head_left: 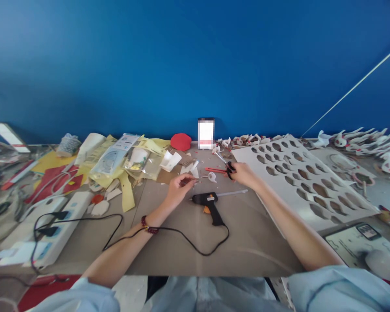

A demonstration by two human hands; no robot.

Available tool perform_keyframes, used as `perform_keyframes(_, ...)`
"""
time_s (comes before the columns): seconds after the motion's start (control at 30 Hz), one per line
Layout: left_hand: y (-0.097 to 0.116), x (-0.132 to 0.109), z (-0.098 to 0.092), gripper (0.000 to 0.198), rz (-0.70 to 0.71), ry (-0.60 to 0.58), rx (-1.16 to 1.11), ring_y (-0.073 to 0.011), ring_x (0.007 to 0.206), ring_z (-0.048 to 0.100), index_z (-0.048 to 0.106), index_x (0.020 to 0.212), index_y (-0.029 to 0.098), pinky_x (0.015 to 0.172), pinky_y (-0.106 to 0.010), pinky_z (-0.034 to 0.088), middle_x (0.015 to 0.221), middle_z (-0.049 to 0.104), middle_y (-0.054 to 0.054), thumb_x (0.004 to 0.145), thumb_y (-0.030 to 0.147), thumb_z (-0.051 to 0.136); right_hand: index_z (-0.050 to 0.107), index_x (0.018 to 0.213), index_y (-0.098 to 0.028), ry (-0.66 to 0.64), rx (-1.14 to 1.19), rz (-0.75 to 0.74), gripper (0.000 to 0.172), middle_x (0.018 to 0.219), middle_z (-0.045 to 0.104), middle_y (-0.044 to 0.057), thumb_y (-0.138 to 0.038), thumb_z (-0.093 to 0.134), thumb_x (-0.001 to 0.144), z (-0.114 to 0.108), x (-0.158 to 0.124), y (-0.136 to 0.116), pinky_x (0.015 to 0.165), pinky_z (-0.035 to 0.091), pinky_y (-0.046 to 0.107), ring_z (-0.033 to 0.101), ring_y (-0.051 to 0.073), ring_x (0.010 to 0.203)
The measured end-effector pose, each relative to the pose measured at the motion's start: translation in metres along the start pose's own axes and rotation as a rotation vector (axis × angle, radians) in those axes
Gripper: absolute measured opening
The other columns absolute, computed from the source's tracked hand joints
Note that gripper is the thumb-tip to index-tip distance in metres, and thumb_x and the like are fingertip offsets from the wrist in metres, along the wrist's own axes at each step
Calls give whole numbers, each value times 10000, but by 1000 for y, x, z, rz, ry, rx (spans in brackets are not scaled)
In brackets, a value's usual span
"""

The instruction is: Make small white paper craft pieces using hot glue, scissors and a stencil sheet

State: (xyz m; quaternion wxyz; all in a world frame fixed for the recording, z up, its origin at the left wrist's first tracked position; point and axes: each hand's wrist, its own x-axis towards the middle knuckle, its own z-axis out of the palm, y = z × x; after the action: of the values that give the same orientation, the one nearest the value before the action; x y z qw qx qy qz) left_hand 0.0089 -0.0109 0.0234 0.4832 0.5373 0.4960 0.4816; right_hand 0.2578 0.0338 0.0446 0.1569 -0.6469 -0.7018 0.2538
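My left hand (181,187) is closed in a pinch over the table, with a tiny piece at its fingertips that is too small to name. To its right, my right hand (242,174) is closed at the black handles of a pair of scissors (229,166), whose blades point away toward the wall. A red pencil-like stick (215,170) and a small white piece (212,176) lie between the hands. Nearer to me, a black glue gun (207,200) rests on its side, with a clear glue stick (234,192) protruding from its back.
A white power strip (66,229) with black cables stands at left. Plastic packets (115,154) and paper scraps pile up behind it. At right lies a white board with cut-outs (279,184). A phone (206,133) leans against the blue wall beside a red disc (181,141).
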Motion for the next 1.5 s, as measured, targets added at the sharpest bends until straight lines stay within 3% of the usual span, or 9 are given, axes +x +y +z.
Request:
perform_keyframes(0.13,-6,3,-1,228,-13,6,0,-138,558,621,674,728,164,493,-217,456,651,668,-23,619,354,740,630,832,-169,-70,-5,-9,81,750,699,77,-203,598,766,-3,0,6,540,409,236,632,185,606)
perform_keyframes(0.27,-11,6,-2,284,-25,5,-42,-132,549,621,671,797,152,467,-204,440,664,667,-27,613,355,748,645,964,-143,28,-42,-56,246,825,695,93,-273,626,756,-3,2,8,625,413,251,634,207,729)
perform_keyframes(0.47,-14,7,-2,268,17,27,-27,-129,556,618,667,823,150,479,-210,460,668,666,-28,622,310,745,647,927,-137,68,-5,-98,405,702,655,52,-488,608,726,-7,-3,2,580,380,254,576,183,634)
perform_keyframes(0.6,-21,10,-4,246,50,30,6,-119,546,598,662,827,149,501,-221,471,703,673,-34,640,298,724,654,835,-148,104,-23,-122,310,664,630,35,-424,521,789,-8,-6,0,562,353,243,547,157,598)
perform_keyframes(0.73,-28,11,-6,232,128,32,157,-102,523,564,658,875,152,491,-218,447,780,685,-45,693,293,688,655,835,-166,103,-201,-39,360,646,626,53,-430,412,858,-5,-5,3,509,311,245,552,164,570)
perform_keyframes(0.87,-27,10,-8,193,223,31,325,-119,607,599,651,888,166,564,-219,464,775,694,-32,704,218,681,627,1014,-186,86,-428,32,365,826,680,104,-421,376,892,-1,0,7,560,356,259,628,230,735)
perform_keyframes(1.07,-27,10,-8,132,265,24,436,-107,573,584,637,852,182,582,-225,481,767,693,-7,722,170,660,531,1175,-184,85,-512,15,337,1122,644,125,-290,340,918,7,4,14,672,429,309,640,266,900)
perform_keyframes(1.33,-35,12,-7,141,260,-35,397,-168,715,669,677,878,180,612,-249,499,822,723,-40,741,194,650,522,1170,-201,94,-529,27,322,1062,668,116,-340,390,912,11,7,18,665,436,315,647,269,878)
perform_keyframes(1.5,-39,13,-7,102,251,-58,440,-141,590,628,701,840,186,558,-242,471,758,721,-23,760,207,640,571,1073,-208,77,-537,0,269,1028,677,103,-316,373,927,14,6,20,651,422,300,648,258,871)
